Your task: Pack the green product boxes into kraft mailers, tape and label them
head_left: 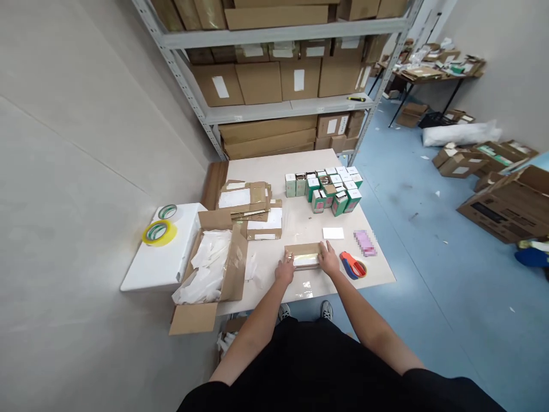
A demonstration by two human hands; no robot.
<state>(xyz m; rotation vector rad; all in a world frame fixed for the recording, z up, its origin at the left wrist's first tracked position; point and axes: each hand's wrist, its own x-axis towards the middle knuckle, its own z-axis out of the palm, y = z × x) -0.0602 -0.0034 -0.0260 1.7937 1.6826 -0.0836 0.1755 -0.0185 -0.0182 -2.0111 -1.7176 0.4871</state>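
A small brown cardboard box (pixel 305 250) lies near the front edge of the table, with a shiny strip of tape along its near side. My left hand (pixel 285 269) grips its left end and my right hand (pixel 328 260) grips its right end, fingers over the upper edge. Just beyond my right hand is a white card (pixel 333 233). To the right of that hand lie orange-and-blue scissors (pixel 353 265) and a pink, pixelated item (pixel 364 243). The underside of the box is hidden.
Flattened cardboard (pixel 257 197) is stacked on the table's left. Green-and-white small boxes (pixel 338 200) crowd the back right. An open carton (pixel 238 263) with white paper stands left, beside a white surface bearing yellow tape (pixel 159 232). Metal shelving (pixel 283 39) rises behind.
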